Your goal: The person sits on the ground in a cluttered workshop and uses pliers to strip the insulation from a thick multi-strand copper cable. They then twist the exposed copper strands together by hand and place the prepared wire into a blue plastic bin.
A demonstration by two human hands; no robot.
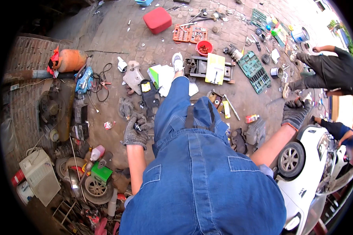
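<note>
My left hand (pixel 136 133), in a grey knitted work glove, is held out at my left side. Its fingers are curled round a small shiny metal part (pixel 137 127), whose exact kind does not show. On the ground near this hand lie dark, greasy metal parts (pixel 125 107). My right hand (pixel 295 113), in a matching dark-grey glove with an orange cuff edge, reaches out to the right above the white car's wheel (pixel 291 159). Its fingers are bent and closed; what they hold, if anything, I cannot make out.
Ahead lie a wheeled floor jack (pixel 196 67), a red bowl (pixel 204 47), an orange socket set (pixel 190 34) and a green tool case (pixel 255 71). An orange gas cylinder (pixel 71 60) stands left. Two people (pixel 321 70) are at the right, one by the car (pixel 302 188).
</note>
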